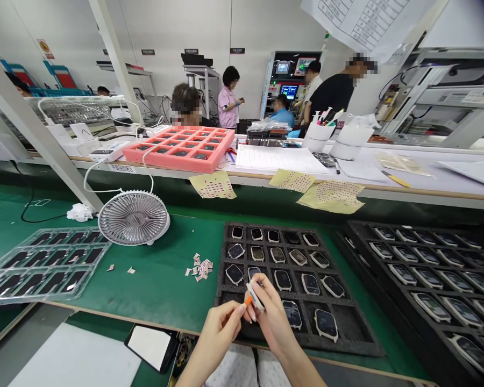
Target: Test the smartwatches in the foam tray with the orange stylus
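Head view: a small watch-like unit [255, 294] is pinched in the right hand [271, 317], fingers closed round it, held just above the near edge of the black foam tray [226, 290]. The left hand [221, 330] is closed too, fingertips pressed on a small orange tab [248, 301] at the unit's edge. The unit is held over the tray, clear of its pockets; other units [310, 284] are seated there. A pile of small peeled tabs [200, 267] is seen on the green counter [157, 279], a desk fan [133, 217] behind it.

Risks, judged: the unit could be dropped onto seated units if the tab releases abruptly. The face could be smudged by fingertips. Loose tabs could be scattered by fan airflow.
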A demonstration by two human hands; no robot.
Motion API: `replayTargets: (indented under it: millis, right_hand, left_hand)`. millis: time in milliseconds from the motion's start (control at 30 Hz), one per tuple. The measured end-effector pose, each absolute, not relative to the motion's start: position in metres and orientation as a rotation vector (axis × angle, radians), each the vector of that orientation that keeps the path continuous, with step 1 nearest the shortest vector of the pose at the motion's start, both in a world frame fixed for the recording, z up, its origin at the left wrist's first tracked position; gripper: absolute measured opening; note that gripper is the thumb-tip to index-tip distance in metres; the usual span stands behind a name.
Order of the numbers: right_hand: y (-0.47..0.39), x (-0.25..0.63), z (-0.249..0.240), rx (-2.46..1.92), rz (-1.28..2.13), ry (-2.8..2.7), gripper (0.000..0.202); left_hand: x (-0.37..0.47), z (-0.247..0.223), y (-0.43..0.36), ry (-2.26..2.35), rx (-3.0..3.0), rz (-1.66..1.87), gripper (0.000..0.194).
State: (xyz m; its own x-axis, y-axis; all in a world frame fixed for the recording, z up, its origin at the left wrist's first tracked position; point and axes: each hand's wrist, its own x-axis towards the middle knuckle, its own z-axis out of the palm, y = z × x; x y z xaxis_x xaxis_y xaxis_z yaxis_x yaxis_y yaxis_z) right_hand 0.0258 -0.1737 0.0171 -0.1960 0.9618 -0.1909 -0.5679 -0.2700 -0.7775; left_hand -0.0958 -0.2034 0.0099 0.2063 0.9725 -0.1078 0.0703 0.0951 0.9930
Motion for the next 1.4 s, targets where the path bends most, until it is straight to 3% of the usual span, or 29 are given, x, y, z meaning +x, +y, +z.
replayTargets:
  millis: [533,733,967,1167,1400]
  right_hand:
    - [-0.171,0.019,0.006,-0.831,1.854,-0.188,0.040]
    - [-0.178,0.011,-0.002,-0.912,1.693,-0.506,0.031]
    - [-0.175,0.020,-0.015,-1.160,1.105,-1.125,0.021]
    - [-0.180,0.008,-0.028,-1.287,0.641,-1.811,0.012]
    - [-0.185,0.088,-0.007,-1.343,0.262,-1.648,0.021]
  left_hand:
    - [-0.089,0.002,-0.196,1.034,1.142,1.004,0.055]
    - [-0.085,0.005,-0.191,1.119,1.136,1.136,0.049]
    - [-0.128,-0.002,-0.179,1.538,1.258,1.348,0.047]
    - [-0.171,-0.011,-0.190,2.080,1.725,1.080,0.043]
    - [-0.109,-0.069,-0.205,1.440,2.571,0.872,0.021]
